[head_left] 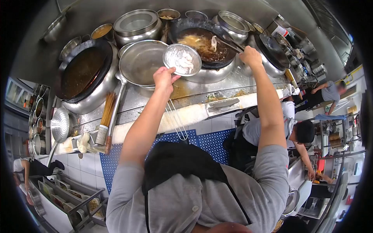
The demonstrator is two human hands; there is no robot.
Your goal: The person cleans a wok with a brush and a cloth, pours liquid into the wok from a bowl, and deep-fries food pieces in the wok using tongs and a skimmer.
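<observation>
My left hand (164,80) grips the rim of a small metal bowl (166,61) holding floury white pieces (185,62). Below and left of that bowl stands a wide steel pan (136,64). My right hand (251,56) is closed around slim metal tongs (233,46), which reach left over a black wok (182,28). At their tips hangs a pale coated strip of food (214,44), above dark bubbling oil with yellowish foam (194,40). The exact kind of food cannot be made out.
At the left, another wok (86,70) contains dark liquid. A ladle (116,105), a bamboo brush (105,116) and a skimmer (61,124) lie along the front edge. Lidded pots (138,24) line the back. To my right, a co-worker (268,132) bends close by.
</observation>
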